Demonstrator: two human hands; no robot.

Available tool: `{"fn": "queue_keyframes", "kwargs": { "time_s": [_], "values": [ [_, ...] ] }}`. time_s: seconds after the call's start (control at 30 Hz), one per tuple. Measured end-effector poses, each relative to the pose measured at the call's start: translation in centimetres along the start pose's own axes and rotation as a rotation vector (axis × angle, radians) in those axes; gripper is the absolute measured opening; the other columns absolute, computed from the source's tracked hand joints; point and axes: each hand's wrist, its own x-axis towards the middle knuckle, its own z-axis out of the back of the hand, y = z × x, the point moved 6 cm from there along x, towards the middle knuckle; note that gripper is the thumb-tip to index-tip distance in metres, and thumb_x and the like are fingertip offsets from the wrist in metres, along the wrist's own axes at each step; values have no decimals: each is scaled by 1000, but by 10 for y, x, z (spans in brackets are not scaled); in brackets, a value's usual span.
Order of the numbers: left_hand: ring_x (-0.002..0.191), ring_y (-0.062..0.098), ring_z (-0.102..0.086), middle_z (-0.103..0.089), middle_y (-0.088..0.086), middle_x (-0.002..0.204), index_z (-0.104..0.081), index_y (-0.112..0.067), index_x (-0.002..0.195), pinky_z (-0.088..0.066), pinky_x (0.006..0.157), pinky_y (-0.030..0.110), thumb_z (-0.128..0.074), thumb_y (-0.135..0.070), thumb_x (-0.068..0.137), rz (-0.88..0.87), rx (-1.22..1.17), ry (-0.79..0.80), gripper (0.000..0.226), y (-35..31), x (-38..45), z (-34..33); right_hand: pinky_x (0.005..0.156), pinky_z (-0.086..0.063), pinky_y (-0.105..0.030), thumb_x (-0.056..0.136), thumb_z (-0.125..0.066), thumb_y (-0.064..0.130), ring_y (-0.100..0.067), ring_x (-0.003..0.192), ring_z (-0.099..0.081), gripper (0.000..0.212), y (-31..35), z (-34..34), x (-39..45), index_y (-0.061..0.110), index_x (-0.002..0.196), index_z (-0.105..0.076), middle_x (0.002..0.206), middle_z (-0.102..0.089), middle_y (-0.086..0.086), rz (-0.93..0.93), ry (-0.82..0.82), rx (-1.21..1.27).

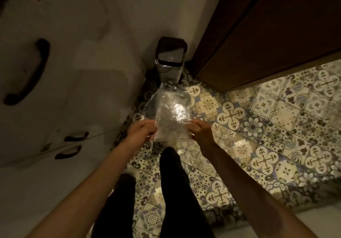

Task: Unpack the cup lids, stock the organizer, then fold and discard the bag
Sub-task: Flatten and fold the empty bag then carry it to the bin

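I'm over the tiled floor [258, 127] with the bin [170, 60] at twelve o'clock, well beyond the bag [171, 116]. The clear bag hangs flat between my hands, left hand [142, 131] pinching its nine o'clock edge, right hand [200, 130] its three o'clock edge. I'd fold edge to edge and crease firmly, since slick film likely springs open.

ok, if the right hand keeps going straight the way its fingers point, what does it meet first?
The right hand points left, across the clear plastic bag it pinches, so past that the left hand on the bag's other edge comes first. Depth is hard to judge here.
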Motion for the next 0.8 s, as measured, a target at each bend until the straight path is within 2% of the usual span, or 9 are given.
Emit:
{"fn": "queue_keyframes", "kwargs": {
  "time_s": [0.1,0.17,0.23,0.3,0.4,0.47,0.57,0.7,0.8],
  "values": [
    [83,26,-64,-69,17,94,-71,-1,114,-52,78,35,-61,3,91,51,23,-11,26,22,44,-4,73,-49,-38,93,-63,1,-25,77,-61,11,-36,-12,48,6,93,-72,83,-67,-13,-117,-2,-13],
    [85,26,-65,-70,18,97,-71,-1,116,-55,81,36,-61,3,91,83,9,-30,27,37,77,-2,73,-46,-39,93,-65,3,-27,77,-59,12,-55,-21,78,6,87,-74,80,-66,-18,-152,-11,-39],
    [88,31,-60,-66,24,101,-71,-2,115,-56,72,32,-63,2,90,109,-5,-70,27,52,109,4,71,-47,-40,89,-66,4,-27,76,-61,9,-70,-29,107,2,87,-75,79,-69,-24,-170,-33,-78],
    [83,31,-55,-63,26,96,-73,-2,113,-54,59,25,-65,0,89,117,19,-107,25,64,140,11,73,-54,-42,85,-70,8,-29,79,-68,8,-79,-33,135,11,83,-76,87,-76,-22,-166,-60,-129],
    [68,29,-53,-62,22,82,-74,0,108,-49,61,31,-68,0,88,120,20,-140,20,80,186,14,79,-62,-44,81,-73,10,-29,83,-75,11,-90,-38,176,18,86,-79,87,-79,-12,-171,-78,-173],
    [67,27,-56,-64,20,77,-74,-1,108,-52,70,38,-71,-1,88,127,20,-160,20,91,217,10,59,-61,-30,82,-73,10,-16,63,-73,15,-101,-39,204,13,96,-79,82,-79,-9,-180,-91,-182],
    [74,28,-61,-67,18,81,-73,-1,107,-57,88,41,-70,2,88,145,-1,-193,19,105,252,0,34,-41,-13,85,-73,9,1,39,-59,13,-114,-36,232,14,95,-79,70,-73,1,-173,-149,-210],
    [62,14,-68,-68,10,80,-68,7,109,-60,58,19,-68,9,88,115,-95,-223,22,117,280,-10,35,-40,-13,87,-72,13,-5,49,-62,18,-130,-33,248,25,75,-73,63,-69,6,-178,-159,-260],
    [69,16,-65,-67,7,79,-66,8,114,-58,58,15,-67,7,90,102,-115,-234,25,126,289,-13,46,-45,-20,89,-72,16,-12,58,-62,14,-141,-30,254,24,77,-74,68,-70,4,-208,-174,-235]
  ]
}}
